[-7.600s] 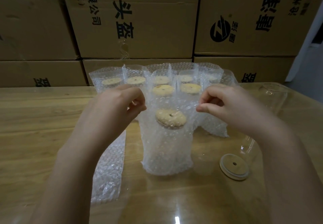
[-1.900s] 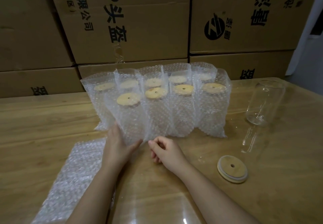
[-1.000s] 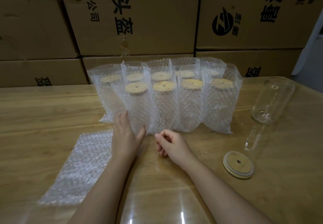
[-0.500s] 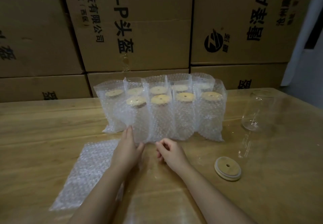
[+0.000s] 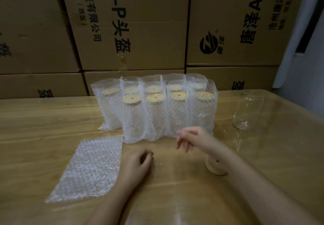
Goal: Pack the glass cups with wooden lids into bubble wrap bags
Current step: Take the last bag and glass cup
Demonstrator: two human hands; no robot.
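My left hand [image 5: 138, 165] rests on the surface [image 5: 35, 119], fingers loosely curled, empty. My right hand [image 5: 190, 139] hovers, fingers drooping, also empty. The lid [image 5: 216, 168] sits right by my right wrist: light and stiff, so I'd pinch its edge. The bare cup [image 5: 248, 110] stands well off to that hand's right. Slick and breakable I reckon, so grab round the middle, not the rim. The floppy bag [image 5: 89, 166] lies flat just left of my left hand.

Middle cardboard box [image 5: 133, 31] reads "科技有限公司", "0-P头盔"; right box [image 5: 236, 14] "AH".
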